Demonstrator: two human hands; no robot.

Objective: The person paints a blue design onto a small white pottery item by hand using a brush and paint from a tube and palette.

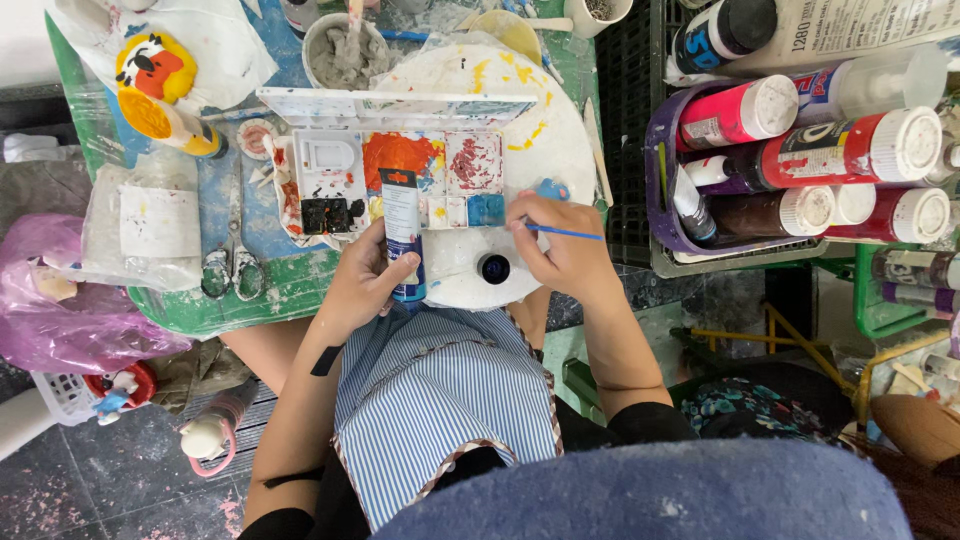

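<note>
A pair of scissors (232,262) lies near the front left edge of the green counter (290,295). A grey cup (343,48) of dirty water stands near the back edge. A yellow bird figure (155,68) rests on white plastic at the back left corner. Past the right edge, a purple basket (660,190) holds many paint bottles (850,148) lying on their sides. A pink bag (60,300) sits off the left edge.
</note>
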